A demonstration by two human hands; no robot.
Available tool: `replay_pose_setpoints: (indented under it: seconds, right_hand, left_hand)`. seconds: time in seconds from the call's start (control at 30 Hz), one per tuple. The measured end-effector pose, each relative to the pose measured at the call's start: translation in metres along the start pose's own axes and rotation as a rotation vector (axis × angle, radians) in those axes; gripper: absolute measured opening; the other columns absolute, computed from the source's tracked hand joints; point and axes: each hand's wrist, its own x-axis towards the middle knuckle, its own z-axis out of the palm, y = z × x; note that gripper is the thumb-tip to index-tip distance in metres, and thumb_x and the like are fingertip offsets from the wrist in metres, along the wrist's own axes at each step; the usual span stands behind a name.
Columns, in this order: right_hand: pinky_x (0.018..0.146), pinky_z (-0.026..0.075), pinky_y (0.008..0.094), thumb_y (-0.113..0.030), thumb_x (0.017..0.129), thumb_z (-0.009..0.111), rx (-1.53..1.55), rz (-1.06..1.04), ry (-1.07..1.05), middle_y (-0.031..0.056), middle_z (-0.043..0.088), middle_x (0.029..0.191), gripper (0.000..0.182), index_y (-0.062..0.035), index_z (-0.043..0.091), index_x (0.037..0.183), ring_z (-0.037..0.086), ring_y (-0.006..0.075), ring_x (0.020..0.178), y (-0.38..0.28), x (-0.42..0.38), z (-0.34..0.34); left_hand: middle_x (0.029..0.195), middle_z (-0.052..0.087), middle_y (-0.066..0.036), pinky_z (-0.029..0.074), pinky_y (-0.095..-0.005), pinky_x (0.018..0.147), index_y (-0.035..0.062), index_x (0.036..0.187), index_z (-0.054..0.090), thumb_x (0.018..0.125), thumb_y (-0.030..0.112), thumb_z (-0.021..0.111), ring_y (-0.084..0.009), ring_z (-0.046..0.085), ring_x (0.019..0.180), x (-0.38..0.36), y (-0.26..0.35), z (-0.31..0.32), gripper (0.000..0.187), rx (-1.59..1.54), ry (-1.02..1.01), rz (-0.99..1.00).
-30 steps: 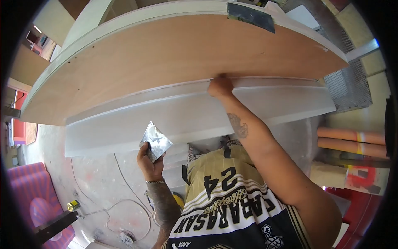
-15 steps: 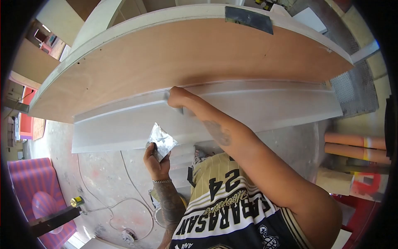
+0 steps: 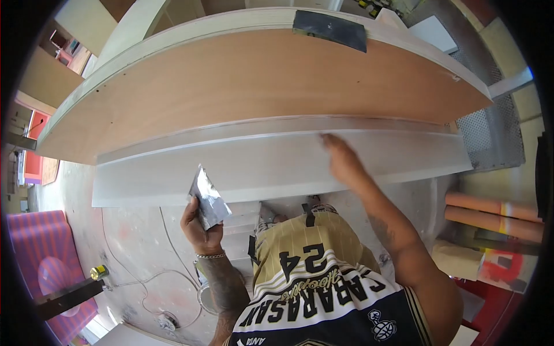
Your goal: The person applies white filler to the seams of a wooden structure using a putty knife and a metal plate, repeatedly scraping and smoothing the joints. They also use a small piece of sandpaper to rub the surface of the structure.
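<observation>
My left hand is closed on a shiny silver foil-like sheet, with the thumb on its near side and a corner pointing up. In front of me runs a long pale grey panel with a raised ledge along its far side. My right hand is over this panel right of the middle, one finger reaching toward the ledge. Motion blurs its fingers, and I cannot make out anything in them. Beyond the ledge a brown board curves up to a white edge.
A dark flat rectangular piece lies on the white edge. Orange-brown rolls are at the right. Cables trail over the stained floor. A purple-striped panel stands at the left, behind a dark bar.
My right hand has moved rightward along the ledge, and its arm has drawn back. My left hand with the silver sheet appears slightly further left, its sheet turned. The view has shifted a little.
</observation>
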Motion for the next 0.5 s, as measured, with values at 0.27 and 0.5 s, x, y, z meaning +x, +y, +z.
replay_pose_setpoints:
  seconds: [0.27,0.5]
  right_hand:
    - [0.092,0.047,0.0534,-0.013,0.087,0.051,-0.345,0.654,-0.252,0.0182,0.059,0.123,0.032,-0.0039,0.062,0.115,0.056,0.0377,0.114,0.026,0.064,0.047]
    - [0.091,0.049,0.0487,-0.009,0.085,0.049,-0.139,0.408,-0.482,0.0258,0.06,0.121,0.037,-0.0001,0.061,0.119,0.059,0.038,0.111,-0.103,0.112,0.105]
  left_hand:
    - [0.096,0.068,-0.008,0.051,-0.0363,0.053,0.0032,0.112,0.059,0.092,0.019,0.054,-0.025,0.068,0.08,0.011,-0.004,-0.048,0.026,0.25,0.229,0.039]
    - [0.092,0.069,-0.005,0.054,-0.032,0.056,0.0058,0.105,0.061,0.093,0.018,0.055,-0.0208,0.07,0.079,0.009,-0.012,-0.057,0.018,0.213,0.241,0.019]
